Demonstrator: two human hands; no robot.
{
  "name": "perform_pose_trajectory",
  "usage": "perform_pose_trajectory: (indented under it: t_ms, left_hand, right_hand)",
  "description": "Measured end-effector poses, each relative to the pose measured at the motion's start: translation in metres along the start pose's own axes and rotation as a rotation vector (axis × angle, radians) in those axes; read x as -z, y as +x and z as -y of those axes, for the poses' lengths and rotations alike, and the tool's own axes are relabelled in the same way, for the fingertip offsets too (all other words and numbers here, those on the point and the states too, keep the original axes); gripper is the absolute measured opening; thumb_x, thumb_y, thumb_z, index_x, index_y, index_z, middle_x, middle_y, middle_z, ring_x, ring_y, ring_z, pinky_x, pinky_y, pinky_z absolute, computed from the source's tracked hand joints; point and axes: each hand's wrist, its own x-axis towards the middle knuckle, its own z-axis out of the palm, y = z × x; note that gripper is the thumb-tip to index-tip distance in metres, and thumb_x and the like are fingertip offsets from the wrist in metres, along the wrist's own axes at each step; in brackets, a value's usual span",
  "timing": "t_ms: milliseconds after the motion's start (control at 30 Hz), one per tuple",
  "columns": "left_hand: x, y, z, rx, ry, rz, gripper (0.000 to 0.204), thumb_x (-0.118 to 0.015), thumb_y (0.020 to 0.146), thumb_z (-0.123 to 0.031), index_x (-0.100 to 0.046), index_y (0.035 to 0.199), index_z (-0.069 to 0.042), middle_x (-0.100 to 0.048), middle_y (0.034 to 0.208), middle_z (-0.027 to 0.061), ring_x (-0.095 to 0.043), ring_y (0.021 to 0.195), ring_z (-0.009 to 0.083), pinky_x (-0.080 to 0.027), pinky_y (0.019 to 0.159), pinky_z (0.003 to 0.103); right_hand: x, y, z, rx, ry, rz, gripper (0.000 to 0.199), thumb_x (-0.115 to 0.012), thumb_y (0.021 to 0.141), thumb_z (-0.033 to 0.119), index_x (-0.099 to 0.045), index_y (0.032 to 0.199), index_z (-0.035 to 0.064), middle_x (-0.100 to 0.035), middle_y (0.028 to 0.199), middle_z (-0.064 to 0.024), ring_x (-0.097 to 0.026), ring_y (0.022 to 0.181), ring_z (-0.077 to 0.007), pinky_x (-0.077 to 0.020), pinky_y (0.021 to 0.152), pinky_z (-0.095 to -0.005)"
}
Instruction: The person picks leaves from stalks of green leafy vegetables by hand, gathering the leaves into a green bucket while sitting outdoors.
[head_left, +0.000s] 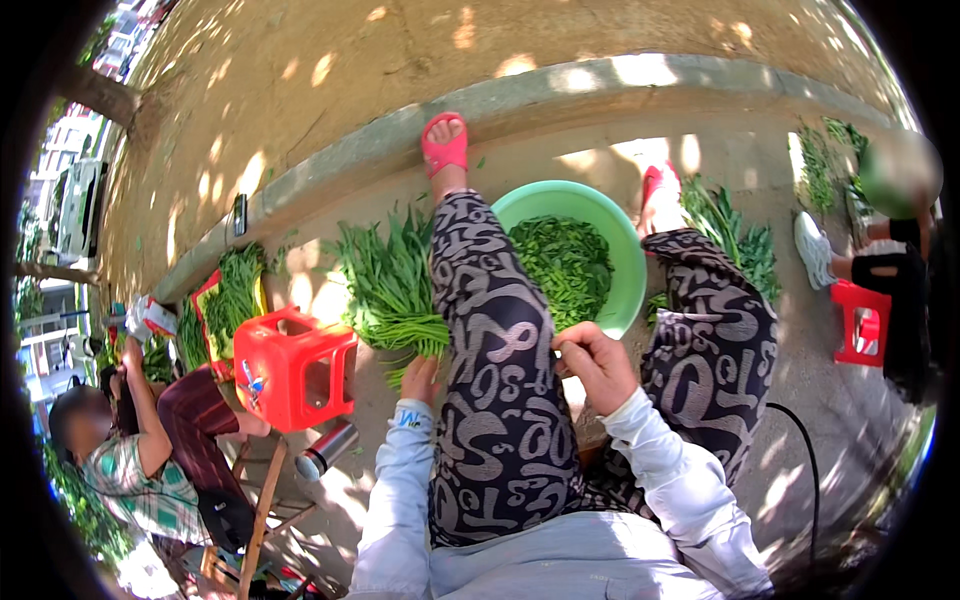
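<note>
Between my legs sits a round light-green basin [628,250], with picked green leaves and short stem pieces [562,268] heaped inside. My right hand [598,368] is at the basin's near side, beside my left knee, its thumb and fingers pinched together. Whatever it may hold is too small to make out. To the left of my leg lies a big bunch of long-stemmed leafy greens [392,285] on the ground. My left hand [421,380] reaches down to the stem ends of this bunch. My leg and the stems partly hide its fingers, so its grip does not show.
Left stand a red plastic stool [290,365] and a steel flask [327,450], with more greens [237,290] behind. A seated person [140,450] is far left, another [900,270] far right near a red stool [862,322]. More greens [735,240] lie past my right foot. A curb [370,150] runs ahead.
</note>
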Motion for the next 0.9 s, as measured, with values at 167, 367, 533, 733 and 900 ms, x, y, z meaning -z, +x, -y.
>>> perform_pose_trajectory:
  t_ms: [167,367,533,733,900]
  left_hand:
    - [-0.054,-0.100,-0.117,-0.445,0.051,0.140,0.046,-0.051,0.091,-0.020,-0.041,0.129,0.004,-0.053,0.119,0.0106,-0.051,0.105,0.0164,-0.040,0.086,0.024]
    - [-0.117,-0.157,-0.165,-1.074,0.933,-0.047,0.067,-0.060,0.083,-0.024,-0.028,0.133,0.006,-0.039,0.128,0.0251,-0.042,0.118,0.0357,-0.034,0.099,0.037]
    - [-0.135,-0.153,-0.171,-1.129,1.050,-0.116,0.072,-0.061,0.078,-0.022,-0.025,0.136,0.003,-0.035,0.132,0.0254,-0.036,0.122,0.0403,-0.032,0.101,0.041]
    - [-0.148,-0.147,-0.182,-1.146,1.174,-0.147,0.063,-0.062,0.079,-0.022,-0.035,0.132,-0.001,-0.039,0.127,0.0244,-0.041,0.115,0.0399,-0.035,0.097,0.041]
    - [-0.154,-0.139,-0.180,-1.179,1.175,-0.176,0.057,-0.063,0.079,-0.022,-0.041,0.128,-0.002,-0.043,0.123,0.0228,-0.045,0.112,0.0391,-0.037,0.095,0.041]
  right_hand:
    - [0.000,-0.008,0.006,0.110,0.007,0.018,0.026,-0.051,0.085,0.003,-0.047,0.111,0.0007,-0.058,0.087,-0.0064,-0.055,0.069,-0.0111,-0.0462,0.067,-0.0234]
    - [0.013,-0.039,0.049,0.117,0.011,0.120,0.022,-0.051,0.089,0.007,-0.052,0.109,-0.0019,-0.060,0.092,-0.0060,-0.056,0.084,-0.0096,-0.0453,0.074,-0.0221]
    - [0.036,-0.075,0.079,0.392,-0.042,0.070,0.013,-0.053,0.088,0.005,-0.055,0.099,-0.0006,-0.056,0.081,-0.0062,-0.055,0.069,-0.0105,-0.0445,0.063,-0.0241]
    - [0.081,-0.112,0.113,0.586,-0.084,-0.162,0.017,-0.055,0.082,-0.004,-0.055,0.098,0.0015,-0.055,0.086,-0.0107,-0.056,0.074,-0.0213,-0.0446,0.067,-0.0276]
    - [0.135,-0.091,0.082,0.673,-0.044,-0.606,0.015,-0.055,0.082,-0.004,-0.056,0.096,-0.0014,-0.057,0.088,-0.0092,-0.057,0.076,-0.0161,-0.0458,0.070,-0.0253]
